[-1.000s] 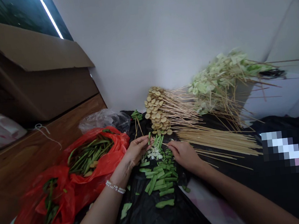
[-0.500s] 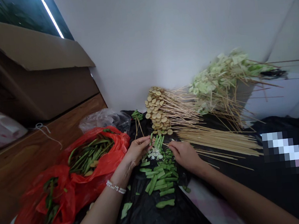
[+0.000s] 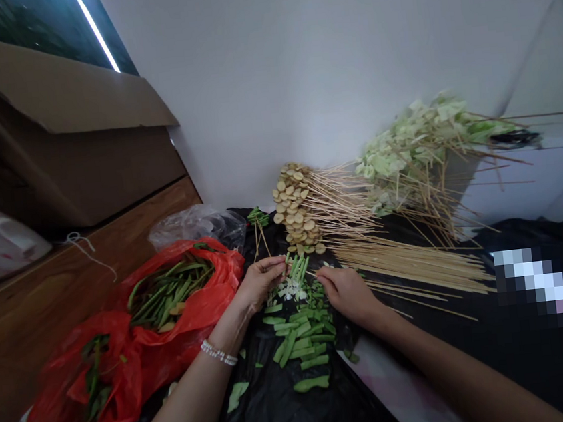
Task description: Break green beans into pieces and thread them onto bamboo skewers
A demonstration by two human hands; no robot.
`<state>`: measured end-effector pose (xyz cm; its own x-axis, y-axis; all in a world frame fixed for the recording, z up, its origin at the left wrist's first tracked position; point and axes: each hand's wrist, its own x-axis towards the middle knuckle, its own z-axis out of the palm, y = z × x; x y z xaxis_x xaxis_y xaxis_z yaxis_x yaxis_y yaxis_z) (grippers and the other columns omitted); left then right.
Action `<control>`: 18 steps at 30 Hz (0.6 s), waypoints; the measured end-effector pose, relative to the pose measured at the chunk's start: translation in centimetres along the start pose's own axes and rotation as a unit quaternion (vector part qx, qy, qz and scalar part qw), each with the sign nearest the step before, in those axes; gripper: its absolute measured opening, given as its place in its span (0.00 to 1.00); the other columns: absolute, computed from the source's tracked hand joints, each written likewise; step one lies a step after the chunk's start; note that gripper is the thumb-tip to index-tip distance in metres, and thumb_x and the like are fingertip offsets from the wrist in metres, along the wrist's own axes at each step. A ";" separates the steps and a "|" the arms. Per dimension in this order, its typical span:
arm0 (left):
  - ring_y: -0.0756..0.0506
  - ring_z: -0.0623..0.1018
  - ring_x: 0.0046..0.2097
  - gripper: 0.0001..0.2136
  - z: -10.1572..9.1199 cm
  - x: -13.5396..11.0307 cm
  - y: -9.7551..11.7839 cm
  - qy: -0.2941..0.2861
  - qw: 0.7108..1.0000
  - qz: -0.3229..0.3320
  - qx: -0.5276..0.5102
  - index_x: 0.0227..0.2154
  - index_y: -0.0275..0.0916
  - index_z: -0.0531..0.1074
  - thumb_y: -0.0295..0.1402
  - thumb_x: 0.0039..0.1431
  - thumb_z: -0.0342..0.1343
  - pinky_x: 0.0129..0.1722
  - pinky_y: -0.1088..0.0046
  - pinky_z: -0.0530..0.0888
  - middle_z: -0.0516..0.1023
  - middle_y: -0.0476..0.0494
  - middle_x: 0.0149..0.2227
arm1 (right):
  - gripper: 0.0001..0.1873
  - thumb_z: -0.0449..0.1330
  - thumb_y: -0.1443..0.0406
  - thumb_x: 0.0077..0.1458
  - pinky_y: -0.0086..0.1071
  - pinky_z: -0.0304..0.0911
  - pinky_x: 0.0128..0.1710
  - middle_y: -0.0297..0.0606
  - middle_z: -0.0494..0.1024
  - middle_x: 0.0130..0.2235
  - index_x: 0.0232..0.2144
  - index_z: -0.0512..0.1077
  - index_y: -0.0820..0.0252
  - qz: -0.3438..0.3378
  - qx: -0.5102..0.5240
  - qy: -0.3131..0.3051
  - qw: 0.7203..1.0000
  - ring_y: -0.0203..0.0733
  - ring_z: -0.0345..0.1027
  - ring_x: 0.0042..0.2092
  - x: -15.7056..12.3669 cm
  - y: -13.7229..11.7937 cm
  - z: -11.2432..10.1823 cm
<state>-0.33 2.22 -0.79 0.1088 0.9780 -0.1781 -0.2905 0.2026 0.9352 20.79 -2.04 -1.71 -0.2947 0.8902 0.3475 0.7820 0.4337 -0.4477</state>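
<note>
Black plastic (image 3: 273, 420) under beans (image 3: 299, 336); white wall (image 3: 297, 68)

Both forearms are left bare and are seen reaching in from the lower edge of the frame, the left forearm (image 3: 181, 409) at lower centre-left and the right forearm (image 3: 459, 367) at lower right. A narrow bracelet (image 3: 218, 352) of small white and silvery beads is worn on the left wrist, just behind the left hand (image 3: 261, 283). Slim fingers are shown on the right hand (image 3: 348, 292), at centre.
</note>
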 end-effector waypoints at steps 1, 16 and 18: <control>0.51 0.79 0.33 0.19 0.0 0.0 0.1 0.001 1.000 -0.004 -0.009 0.32 0.34 0.78 0.31 0.33 0.72 0.33 0.78 0.73 0.81 0.43 0.31 | 0.13 0.48 0.64 0.62 0.28 0.55 0.36 0.36 0.79 0.33 0.34 0.72 0.56 -0.002 0.005 0.000 1.000 0.39 0.72 0.36 0.0 0.0 0.0; 0.55 0.74 0.28 0.09 0.4 -0.3 0.0 -0.006 0.996 -0.064 -0.066 0.27 0.30 0.78 0.21 0.40 0.69 0.26 0.83 0.70 0.78 0.44 0.28 | 0.12 0.47 0.66 0.61 0.27 0.55 0.35 0.36 0.77 0.31 0.32 0.70 0.58 -0.020 0.018 0.011 1.000 0.38 0.70 0.34 -0.3 -0.2 0.2; 0.56 0.73 0.27 0.09 0.4 -0.3 0.0 -0.010 0.996 -0.064 -0.066 0.27 0.30 0.78 0.22 0.39 0.69 0.26 0.83 0.69 0.77 0.45 0.27 | 0.12 0.47 0.66 0.61 0.27 0.55 0.35 0.36 0.77 0.30 0.32 0.70 0.58 -0.021 0.017 0.012 1.000 0.38 0.70 0.33 -0.3 -0.2 0.3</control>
<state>0.05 1.90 -0.62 0.1725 0.9426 -0.2860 -0.3952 0.3322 0.8564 20.60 -2.32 -1.95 -0.3135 0.8672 0.3868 0.7493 0.4761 -0.4602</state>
